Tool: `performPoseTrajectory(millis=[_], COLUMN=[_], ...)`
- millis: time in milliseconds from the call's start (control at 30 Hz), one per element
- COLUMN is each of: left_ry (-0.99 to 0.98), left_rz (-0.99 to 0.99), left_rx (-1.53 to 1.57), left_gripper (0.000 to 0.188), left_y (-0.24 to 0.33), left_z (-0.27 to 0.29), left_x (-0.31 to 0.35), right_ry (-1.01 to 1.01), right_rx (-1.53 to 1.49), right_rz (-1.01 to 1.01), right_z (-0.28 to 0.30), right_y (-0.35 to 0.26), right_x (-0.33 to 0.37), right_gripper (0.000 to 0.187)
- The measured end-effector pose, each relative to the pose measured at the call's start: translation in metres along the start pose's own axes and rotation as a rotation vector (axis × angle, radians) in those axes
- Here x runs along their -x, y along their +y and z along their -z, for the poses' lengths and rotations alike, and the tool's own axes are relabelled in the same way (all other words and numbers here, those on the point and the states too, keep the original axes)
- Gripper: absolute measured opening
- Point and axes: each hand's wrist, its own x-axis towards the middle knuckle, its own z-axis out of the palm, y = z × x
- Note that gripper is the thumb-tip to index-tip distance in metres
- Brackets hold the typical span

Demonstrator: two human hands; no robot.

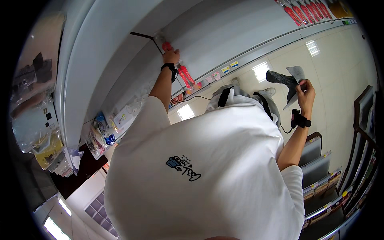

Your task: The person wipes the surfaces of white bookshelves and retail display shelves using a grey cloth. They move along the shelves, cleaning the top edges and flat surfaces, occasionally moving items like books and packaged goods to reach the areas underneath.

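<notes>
At the shelf on the left, my left hand [171, 56] reaches over a red package [166, 46] in clear wrapping. Its fingers curl onto the package and cover most of it. A second red package [185, 76], long and narrow, lies on the shelf board [216, 44] close to my left wrist. On the other side, away from the shelf, my right hand [306, 90] pinches a grey cloth [286, 80], dark and speckled on one part and paler on another. The cloth hangs in loose folds above the floor.
Several red-handled packaged tools [306, 12] stand in a row at the shelf's far right. Price tags [225, 69] line its front edge. Bagged goods [102, 132] sit at the left. A display rack [320, 176] stands at the right, over a shiny tiled floor [332, 72].
</notes>
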Motion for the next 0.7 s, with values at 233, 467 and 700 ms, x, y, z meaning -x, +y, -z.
performPoseTrajectory(millis=[233, 467, 700], left_ry=[-0.051, -0.05, -0.106], left_rz=[0.055, -0.176, -0.135], left_rx=[-0.029, 0.166, 0.128], left_gripper=[0.045, 0.022, 0.017], left_y=[0.01, -0.011, -0.014], left_z=[0.013, 0.052, 0.039], left_x=[0.0, 0.027, 0.031], right_ry=[0.013, 0.036, 0.004], right_rx=[-0.006, -0.001, -0.039], right_rz=[0.01, 0.026, -0.007], right_z=[0.002, 0.008, 0.011], right_y=[0.006, 0.011, 0.021], right_x=[0.0, -0.006, -0.009], right_gripper=[0.015, 0.015, 0.015])
